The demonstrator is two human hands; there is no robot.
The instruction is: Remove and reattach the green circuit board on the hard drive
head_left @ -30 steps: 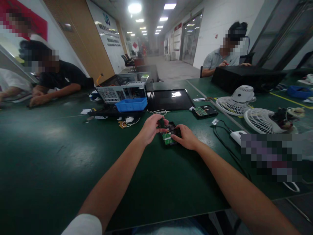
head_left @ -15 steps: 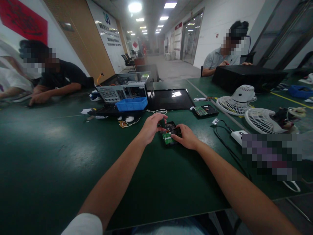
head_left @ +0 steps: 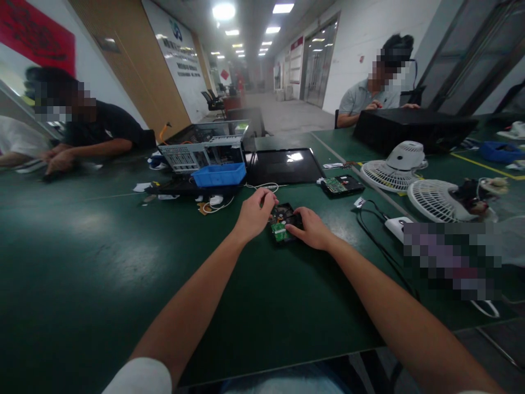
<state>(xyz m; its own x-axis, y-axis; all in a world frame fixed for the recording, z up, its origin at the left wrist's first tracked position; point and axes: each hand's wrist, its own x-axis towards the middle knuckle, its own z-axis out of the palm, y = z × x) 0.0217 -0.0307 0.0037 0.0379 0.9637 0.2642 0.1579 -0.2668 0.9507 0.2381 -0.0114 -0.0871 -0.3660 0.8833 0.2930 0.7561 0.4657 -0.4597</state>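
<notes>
A black hard drive with a green circuit board (head_left: 280, 232) lies on the green table (head_left: 205, 306) in front of me. Around its right edge sits my right hand (head_left: 310, 229), thumb on top and fingers at the far side, gripping it. My left hand (head_left: 256, 213) is at the drive's upper left corner, its fingers pinched together; whatever they hold is too small to make out. Beyond the drive, a second drive with a green board (head_left: 342, 186) rests on the table to the right.
Further back are an open computer case (head_left: 184, 157), a blue bin (head_left: 219, 175), a black flat panel (head_left: 285, 166) and white cables. White fan parts (head_left: 391, 174), a power strip (head_left: 397, 227) and a black box (head_left: 414, 128) stand right. People sit at left and back right.
My left hand's fingers have drawn closer together at the drive's corner, and the dark object seen under them before is no longer visible. The view has shifted slightly. My right hand stays on the drive.
</notes>
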